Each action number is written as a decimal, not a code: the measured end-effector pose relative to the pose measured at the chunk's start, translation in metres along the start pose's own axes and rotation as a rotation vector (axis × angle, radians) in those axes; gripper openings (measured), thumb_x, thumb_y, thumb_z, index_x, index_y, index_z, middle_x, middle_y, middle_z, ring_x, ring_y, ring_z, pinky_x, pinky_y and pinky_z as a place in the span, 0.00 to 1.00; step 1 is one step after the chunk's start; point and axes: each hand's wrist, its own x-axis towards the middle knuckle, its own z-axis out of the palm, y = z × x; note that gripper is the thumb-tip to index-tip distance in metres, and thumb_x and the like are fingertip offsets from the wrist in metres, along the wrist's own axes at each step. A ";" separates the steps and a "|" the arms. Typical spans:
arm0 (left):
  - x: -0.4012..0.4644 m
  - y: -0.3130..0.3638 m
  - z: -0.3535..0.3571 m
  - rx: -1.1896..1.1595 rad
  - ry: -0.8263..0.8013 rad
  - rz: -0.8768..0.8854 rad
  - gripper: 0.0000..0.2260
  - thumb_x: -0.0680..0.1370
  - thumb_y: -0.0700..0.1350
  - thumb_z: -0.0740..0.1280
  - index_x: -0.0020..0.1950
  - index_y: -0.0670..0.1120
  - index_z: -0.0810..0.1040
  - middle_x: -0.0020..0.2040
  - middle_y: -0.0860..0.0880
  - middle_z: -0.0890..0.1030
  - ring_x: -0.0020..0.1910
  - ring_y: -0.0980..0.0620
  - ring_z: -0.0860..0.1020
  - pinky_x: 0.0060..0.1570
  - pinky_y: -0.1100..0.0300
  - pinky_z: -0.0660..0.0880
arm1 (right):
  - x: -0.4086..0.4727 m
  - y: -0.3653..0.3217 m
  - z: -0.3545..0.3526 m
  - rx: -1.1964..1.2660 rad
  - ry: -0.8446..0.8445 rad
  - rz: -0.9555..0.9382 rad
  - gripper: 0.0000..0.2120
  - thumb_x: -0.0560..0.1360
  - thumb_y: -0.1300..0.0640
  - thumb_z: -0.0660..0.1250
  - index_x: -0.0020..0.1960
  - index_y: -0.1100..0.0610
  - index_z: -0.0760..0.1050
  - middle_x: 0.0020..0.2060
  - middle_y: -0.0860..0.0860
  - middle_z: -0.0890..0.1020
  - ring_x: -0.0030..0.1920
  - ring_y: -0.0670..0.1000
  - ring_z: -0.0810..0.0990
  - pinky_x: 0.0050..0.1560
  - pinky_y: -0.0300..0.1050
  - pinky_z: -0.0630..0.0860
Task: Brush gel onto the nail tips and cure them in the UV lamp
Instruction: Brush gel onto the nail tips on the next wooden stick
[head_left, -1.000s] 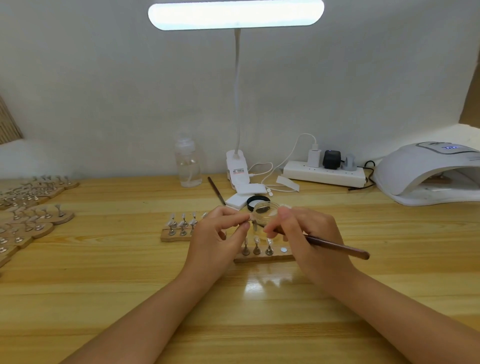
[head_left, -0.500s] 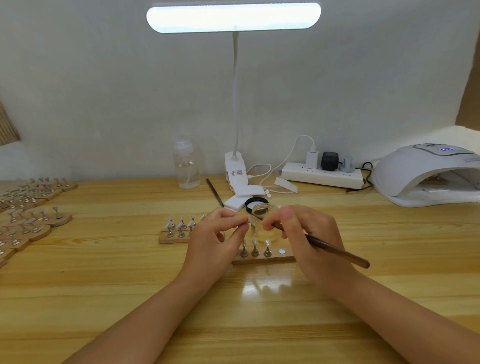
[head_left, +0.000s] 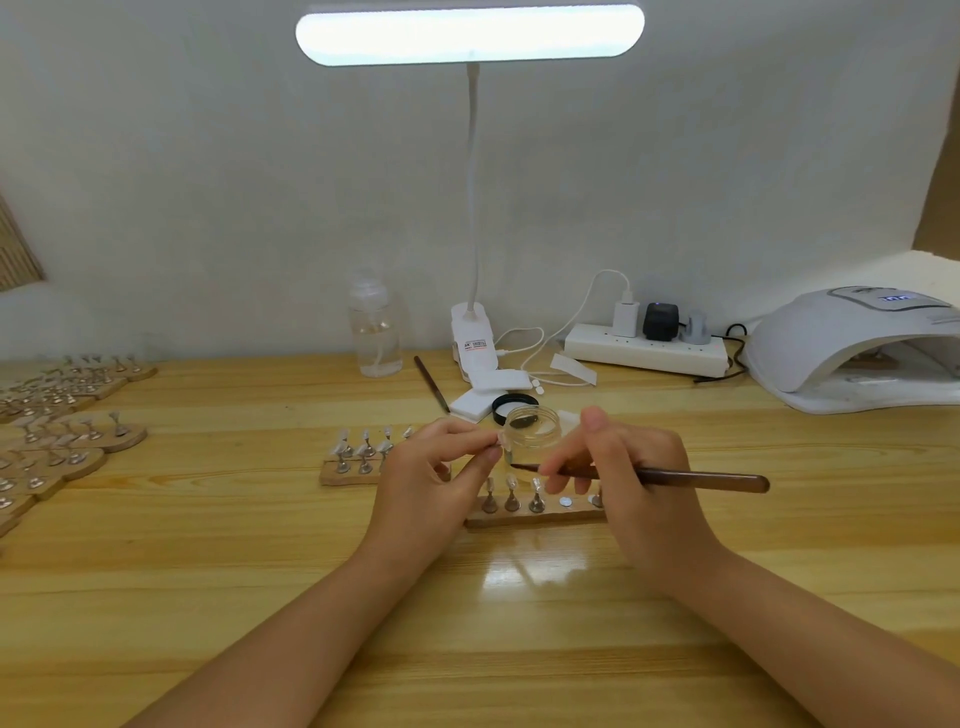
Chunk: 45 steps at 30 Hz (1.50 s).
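My left hand (head_left: 434, 467) pinches a small clear nail tip (head_left: 502, 440) on its stand between thumb and fingers. My right hand (head_left: 628, 467) holds a brown-handled brush (head_left: 691, 477), its dark tip just under the pinched nail tip. Behind both hands stands an open clear gel jar (head_left: 532, 428). Below the fingers lies a wooden holder (head_left: 535, 514) with three nail tips on metal stands and bare magnets. A second wooden holder (head_left: 358, 470) with several tips sits to the left. The white UV lamp (head_left: 857, 353) stands at the far right.
Several more wooden holders (head_left: 67, 447) with stands crowd the left edge. A clear bottle (head_left: 375, 332), a spare brush (head_left: 431, 384), the black jar lid (head_left: 514, 405), white pads, a clip desk lamp (head_left: 470, 338) and a power strip (head_left: 644, 353) line the back.
My right hand has shifted right and lowered the brush, so its handle now lies nearly level and the holder's stands show more. My left hand keeps its pinch.
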 end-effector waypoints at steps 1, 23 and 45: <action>0.000 0.000 0.000 -0.003 -0.001 0.002 0.14 0.71 0.39 0.70 0.42 0.60 0.79 0.40 0.60 0.80 0.43 0.62 0.77 0.36 0.71 0.69 | 0.000 -0.001 0.000 0.018 0.010 -0.009 0.22 0.75 0.44 0.51 0.33 0.49 0.79 0.27 0.49 0.81 0.30 0.42 0.78 0.36 0.34 0.71; 0.001 -0.004 0.000 -0.064 0.025 -0.038 0.11 0.69 0.40 0.72 0.41 0.57 0.82 0.41 0.60 0.82 0.46 0.55 0.80 0.40 0.53 0.73 | 0.002 -0.007 0.002 0.076 0.017 0.021 0.21 0.74 0.44 0.52 0.36 0.51 0.79 0.32 0.47 0.82 0.29 0.41 0.76 0.33 0.30 0.69; -0.003 0.003 -0.001 -0.040 -0.050 0.151 0.09 0.67 0.40 0.72 0.44 0.54 0.82 0.38 0.63 0.81 0.45 0.62 0.78 0.48 0.67 0.72 | 0.000 0.005 0.001 -0.257 -0.138 -0.143 0.16 0.68 0.55 0.73 0.51 0.45 0.72 0.47 0.41 0.80 0.51 0.39 0.77 0.53 0.41 0.75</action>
